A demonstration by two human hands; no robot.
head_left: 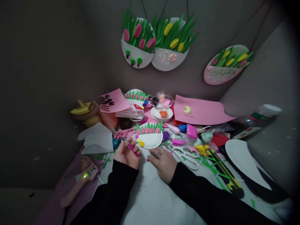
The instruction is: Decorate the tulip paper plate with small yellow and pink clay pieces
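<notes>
Centrally, flowered plate (151, 140) just beyond left hand (127, 154), curled round magenta piece (133, 150), right hand (162, 163) bent, grip unclear

Dim light leaves plain grey walls (98, 56) shadowy around a white-topped table (145, 200).

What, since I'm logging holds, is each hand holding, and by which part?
Left hand: magenta piece, in its fingers; exact contact unclear. Right hand: cannot tell.

Remotely, I log a left sleeve (117, 181) and right sleeve (194, 184), both long, black, reaching the wrists. I note a ring-like band (159, 153) on a right-hand finger; its detail reads too small.
</notes>
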